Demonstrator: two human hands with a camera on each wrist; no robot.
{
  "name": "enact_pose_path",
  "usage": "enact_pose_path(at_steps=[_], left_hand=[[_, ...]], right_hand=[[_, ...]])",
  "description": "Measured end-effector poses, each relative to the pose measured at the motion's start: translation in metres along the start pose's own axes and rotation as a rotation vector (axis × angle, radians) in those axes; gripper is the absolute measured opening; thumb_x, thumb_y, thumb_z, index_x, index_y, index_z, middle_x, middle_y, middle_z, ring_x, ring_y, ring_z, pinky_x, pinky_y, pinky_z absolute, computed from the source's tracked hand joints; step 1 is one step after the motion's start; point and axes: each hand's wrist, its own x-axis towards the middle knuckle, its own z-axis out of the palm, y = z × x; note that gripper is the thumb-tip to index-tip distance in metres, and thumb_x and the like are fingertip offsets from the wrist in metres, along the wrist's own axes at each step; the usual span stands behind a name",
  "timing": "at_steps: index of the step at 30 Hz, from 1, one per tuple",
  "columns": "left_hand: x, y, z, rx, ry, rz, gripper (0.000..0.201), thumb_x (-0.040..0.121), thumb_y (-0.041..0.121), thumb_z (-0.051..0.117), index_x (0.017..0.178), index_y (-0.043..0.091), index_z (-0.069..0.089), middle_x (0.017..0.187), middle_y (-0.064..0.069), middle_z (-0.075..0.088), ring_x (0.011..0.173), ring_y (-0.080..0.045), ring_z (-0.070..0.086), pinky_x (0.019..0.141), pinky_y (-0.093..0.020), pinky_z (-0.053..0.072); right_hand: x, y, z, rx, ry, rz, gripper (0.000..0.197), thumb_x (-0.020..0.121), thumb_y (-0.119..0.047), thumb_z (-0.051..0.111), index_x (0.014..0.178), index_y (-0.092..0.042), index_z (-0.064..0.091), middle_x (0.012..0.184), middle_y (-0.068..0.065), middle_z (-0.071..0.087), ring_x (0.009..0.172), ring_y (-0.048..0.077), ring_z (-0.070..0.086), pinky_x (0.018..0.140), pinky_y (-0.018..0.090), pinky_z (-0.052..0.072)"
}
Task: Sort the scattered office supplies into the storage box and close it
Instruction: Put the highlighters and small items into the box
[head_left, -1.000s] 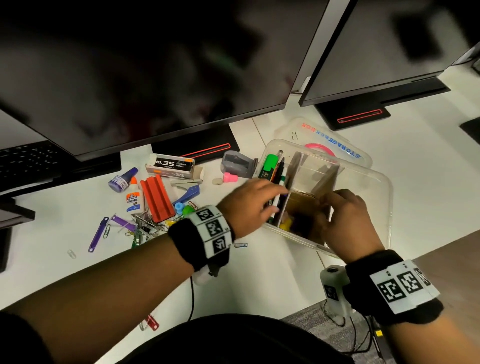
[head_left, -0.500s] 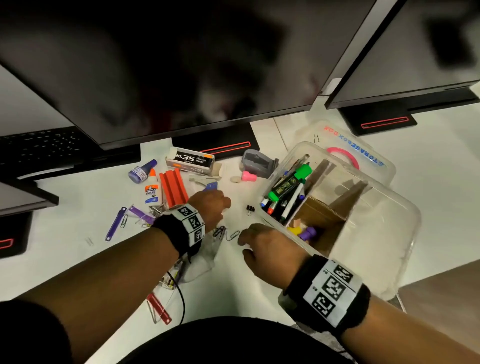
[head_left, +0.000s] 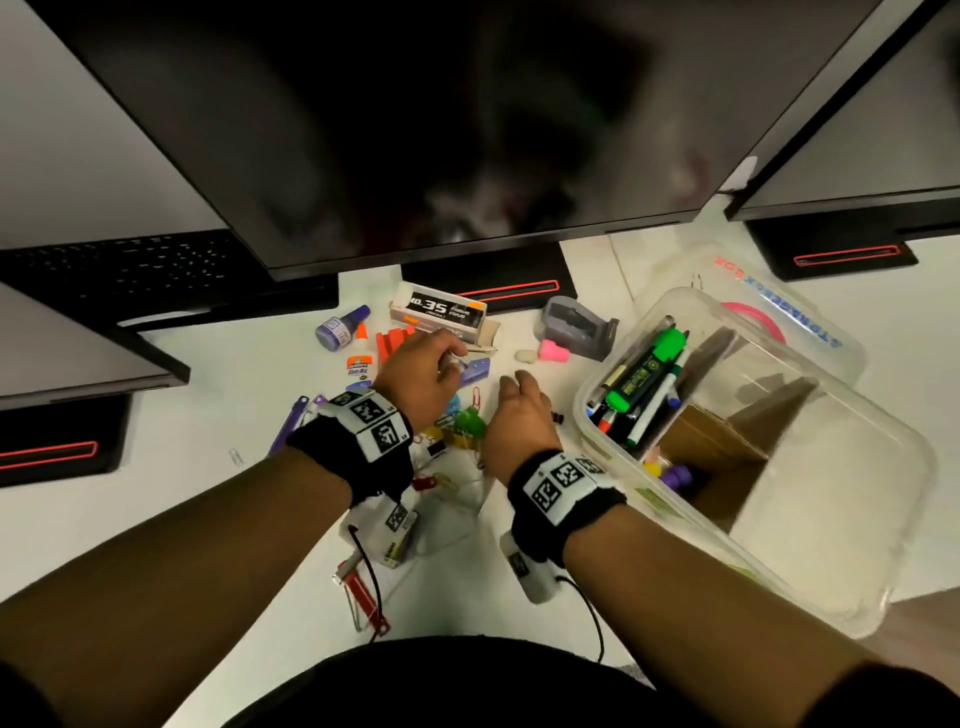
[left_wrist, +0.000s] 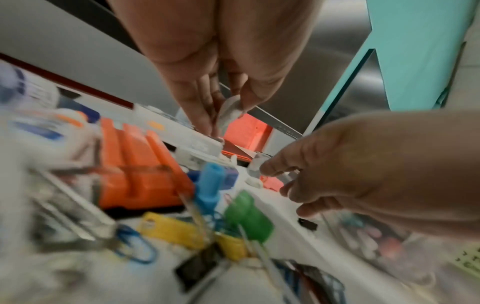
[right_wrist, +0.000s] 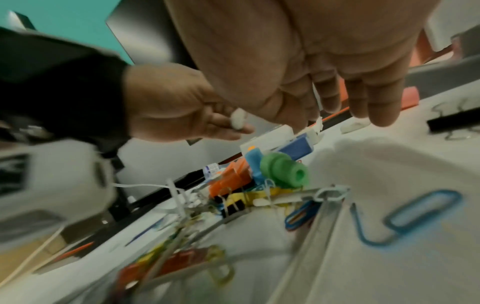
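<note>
The clear storage box (head_left: 883, 457) sits open at the right, with pens and a green highlighter (head_left: 647, 366) in its left compartment and cardboard dividers (head_left: 711, 441) inside. Its lid (head_left: 810, 322) lies flat behind it. My left hand (head_left: 449, 358) hovers by the staples box (head_left: 441, 312) and pinches a small white piece (left_wrist: 230, 113) between thumb and fingers. My right hand (head_left: 514, 384) hangs empty over the desk, its straight fingers (right_wrist: 381, 102) above the pile of clips (right_wrist: 233, 199) and a green cap (head_left: 470, 421).
Scattered on the white desk are an orange block (head_left: 395, 340), a glue bottle (head_left: 358, 358), a purple bottle (head_left: 340, 327), a grey dispenser (head_left: 576, 325), a pink cap (head_left: 553, 349) and a red clip (head_left: 363, 597). Monitors (head_left: 415, 130) overhang the back.
Both hands left the box and moved left to the scattered pile. The left hand now pinches a small white piece; the right hand has reached further forward.
</note>
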Motion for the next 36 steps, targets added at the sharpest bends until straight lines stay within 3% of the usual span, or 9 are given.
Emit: enact_pose_path(at_steps=[4,8,14,16,18,21,24,28,36], left_hand=[[-0.008,-0.025,-0.021,0.076,-0.111,-0.1,0.019,0.089,0.006,0.045,0.096,0.01,0.062,0.108,-0.009,0.053,0.102,-0.022,0.051,0.085,-0.022,0.034],[-0.021,-0.04,-0.02,0.135,-0.162,-0.035,0.02,0.088,0.009,0.043,0.084,0.002,0.061,0.094,-0.015,0.056,0.094,-0.032,0.055,0.084,-0.036,0.043],[-0.01,-0.022,-0.004,0.234,-0.335,-0.02,0.04,0.089,0.015,0.052,0.128,0.025,0.046,0.124,-0.005,0.048,0.112,-0.025,0.053,0.092,-0.034,0.045],[-0.005,-0.019,-0.001,0.263,-0.397,-0.021,0.043,0.092,0.016,0.05,0.134,0.025,0.042,0.128,-0.006,0.046,0.116,-0.025,0.05,0.094,-0.032,0.042],[-0.003,-0.019,0.002,0.307,-0.423,-0.03,0.04,0.094,0.018,0.048,0.133,0.024,0.044,0.129,-0.006,0.047,0.119,-0.025,0.048,0.096,-0.032,0.041],[-0.002,-0.018,0.004,0.307,-0.419,-0.044,0.034,0.095,0.02,0.047,0.129,0.022,0.047,0.128,-0.006,0.049,0.119,-0.024,0.048,0.095,-0.032,0.041],[-0.002,-0.014,0.004,0.279,-0.378,-0.064,0.03,0.096,0.02,0.045,0.126,0.019,0.047,0.128,-0.006,0.05,0.116,-0.022,0.05,0.094,-0.031,0.041],[-0.005,-0.013,-0.002,0.22,-0.263,-0.103,0.026,0.096,0.022,0.043,0.121,0.019,0.048,0.124,-0.006,0.053,0.111,-0.021,0.052,0.094,-0.032,0.043],[-0.015,0.001,-0.024,0.087,-0.143,-0.107,0.021,0.093,0.018,0.048,0.114,0.019,0.052,0.119,-0.006,0.054,0.102,-0.019,0.054,0.085,-0.027,0.044]], right_hand=[[0.032,-0.013,-0.002,-0.058,-0.001,0.029,0.069,0.085,-0.004,0.046,0.147,-0.005,0.015,0.158,0.01,0.006,0.143,0.032,0.014,0.114,0.039,0.028],[0.055,-0.018,-0.004,-0.297,-0.042,0.078,0.077,0.086,-0.014,0.049,0.148,-0.001,0.007,0.158,0.014,0.002,0.144,0.038,0.005,0.114,0.047,0.028],[0.053,-0.006,0.001,-0.383,-0.062,0.063,0.07,0.076,-0.016,0.057,0.138,0.0,0.029,0.141,0.015,0.032,0.136,0.039,0.022,0.112,0.049,0.025],[0.049,0.001,0.003,-0.373,-0.034,0.02,0.062,0.077,-0.015,0.054,0.135,-0.002,0.035,0.136,0.014,0.038,0.134,0.036,0.028,0.115,0.049,0.02],[0.043,0.006,0.001,-0.264,-0.009,0.047,0.048,0.083,-0.005,0.047,0.13,-0.006,0.04,0.133,0.016,0.039,0.128,0.036,0.037,0.111,0.046,0.032],[0.034,0.012,-0.003,-0.145,0.005,0.046,0.043,0.084,0.005,0.038,0.125,-0.007,0.043,0.134,0.022,0.035,0.114,0.04,0.053,0.1,0.047,0.044],[0.024,0.015,-0.005,-0.084,0.042,0.026,0.043,0.085,0.006,0.04,0.126,-0.008,0.048,0.141,0.027,0.023,0.114,0.041,0.054,0.104,0.043,0.042],[0.009,0.016,0.005,-0.027,0.099,-0.106,0.035,0.087,-0.006,0.052,0.121,-0.013,0.061,0.125,0.008,0.041,0.105,0.027,0.055,0.092,0.022,0.041],[-0.005,0.018,0.008,-0.129,-0.01,-0.128,0.026,0.089,-0.01,0.05,0.112,-0.006,0.062,0.123,0.014,0.043,0.096,0.031,0.057,0.091,0.029,0.048]])
